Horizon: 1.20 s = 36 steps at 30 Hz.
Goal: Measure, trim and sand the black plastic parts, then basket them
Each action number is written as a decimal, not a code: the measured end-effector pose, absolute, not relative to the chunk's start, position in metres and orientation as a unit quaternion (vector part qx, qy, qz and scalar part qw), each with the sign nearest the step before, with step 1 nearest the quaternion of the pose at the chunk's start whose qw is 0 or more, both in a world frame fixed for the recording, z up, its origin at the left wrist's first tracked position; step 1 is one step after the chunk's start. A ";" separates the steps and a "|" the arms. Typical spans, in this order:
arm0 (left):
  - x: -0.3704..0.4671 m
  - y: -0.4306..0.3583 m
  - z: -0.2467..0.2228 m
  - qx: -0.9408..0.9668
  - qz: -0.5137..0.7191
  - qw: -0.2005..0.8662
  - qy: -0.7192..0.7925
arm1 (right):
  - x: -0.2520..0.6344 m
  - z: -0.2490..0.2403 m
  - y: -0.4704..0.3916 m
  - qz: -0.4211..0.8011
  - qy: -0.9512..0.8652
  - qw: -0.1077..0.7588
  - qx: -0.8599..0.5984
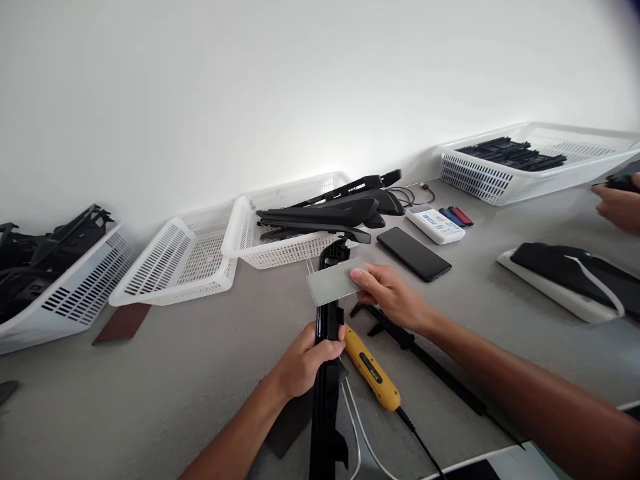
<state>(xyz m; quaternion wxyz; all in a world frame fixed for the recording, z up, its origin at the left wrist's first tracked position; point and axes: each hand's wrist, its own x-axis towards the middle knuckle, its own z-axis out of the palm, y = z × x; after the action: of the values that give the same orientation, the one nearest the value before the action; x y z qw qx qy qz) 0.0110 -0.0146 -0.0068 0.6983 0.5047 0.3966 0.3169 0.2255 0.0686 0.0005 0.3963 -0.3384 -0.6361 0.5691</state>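
Observation:
My left hand (pixel 303 360) is wrapped around a long black plastic trim piece (pixel 327 400) that stands nearly vertical in the picture. Between the thumb and fingers of my right hand (pixel 395 293) is a flat, pale grey-green rectangular plate (pixel 331 283). The plate lies across the upper part of the trim piece; whether it touches it I cannot tell. Just right of my left hand lies a yellow corded hand tool (pixel 373 370), its tip hidden. Another slim black plastic part (pixel 430 367) rests on the table under my right forearm.
White baskets stand along the wall: one with black parts (pixel 285 257), an empty one (pixel 175 293), a full one (pixel 75 300) at left and another (pixel 495 183) at right. A phone (pixel 414 253) and white box (pixel 435 225) lie behind my right hand. Another person's hand (pixel 620 207) is at far right.

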 end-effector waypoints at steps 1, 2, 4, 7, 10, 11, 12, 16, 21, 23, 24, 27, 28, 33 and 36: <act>0.011 -0.015 -0.007 0.503 0.320 0.698 0.396 | 0.225 0.000 0.068 0.567 -0.636 0.395 -0.343; 0.011 -0.015 -0.008 0.500 0.322 0.700 0.396 | 0.225 0.000 0.068 0.557 -0.632 0.406 -0.354; 0.011 -0.015 -0.009 0.493 0.327 0.703 0.395 | 0.224 -0.001 0.067 0.521 -0.617 0.451 -0.380; 0.011 -0.014 -0.011 0.483 0.335 0.711 0.385 | 0.220 -0.001 0.065 0.515 -0.603 0.474 -0.383; 0.011 -0.013 -0.010 0.472 0.348 0.719 0.373 | 0.218 -0.001 0.064 0.539 -0.604 0.444 -0.385; 0.011 -0.012 -0.010 0.468 0.353 0.721 0.369 | 0.219 -0.001 0.065 0.533 -0.596 0.451 -0.397; 0.011 -0.012 -0.009 0.465 0.359 0.722 0.365 | 0.219 -0.001 0.065 0.524 -0.586 0.465 -0.408; 0.012 -0.012 -0.011 0.451 0.378 0.726 0.356 | 0.223 0.000 0.067 0.522 -0.595 0.466 -0.394; 0.011 -0.011 -0.013 0.429 0.394 0.731 0.357 | 0.228 0.000 0.069 0.528 -0.615 0.454 -0.370; 0.010 -0.009 -0.012 0.423 0.401 0.730 0.357 | 0.230 0.002 0.068 0.541 -0.613 0.469 -0.333; 0.009 -0.008 -0.012 0.421 0.403 0.730 0.357 | 0.231 0.003 0.066 0.552 -0.614 0.473 -0.306; 0.009 -0.008 -0.012 0.417 0.401 0.729 0.365 | 0.227 0.005 0.060 0.575 -0.627 0.465 -0.245; 0.009 -0.009 -0.012 0.415 0.398 0.731 0.368 | 0.225 0.005 0.058 0.575 -0.631 0.460 -0.242; 0.010 -0.010 -0.013 0.410 0.391 0.736 0.371 | 0.216 0.003 0.056 0.552 -0.632 0.479 -0.258; 0.009 -0.010 -0.014 0.403 0.404 0.734 0.367 | 0.215 0.002 0.057 0.547 -0.635 0.480 -0.262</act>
<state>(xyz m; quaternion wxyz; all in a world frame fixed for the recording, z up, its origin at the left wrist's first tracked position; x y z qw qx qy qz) 0.0095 -0.0096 -0.0139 0.7345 0.4027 0.3674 0.4042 0.2153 0.0568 0.0021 0.4797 -0.2619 -0.6345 0.5465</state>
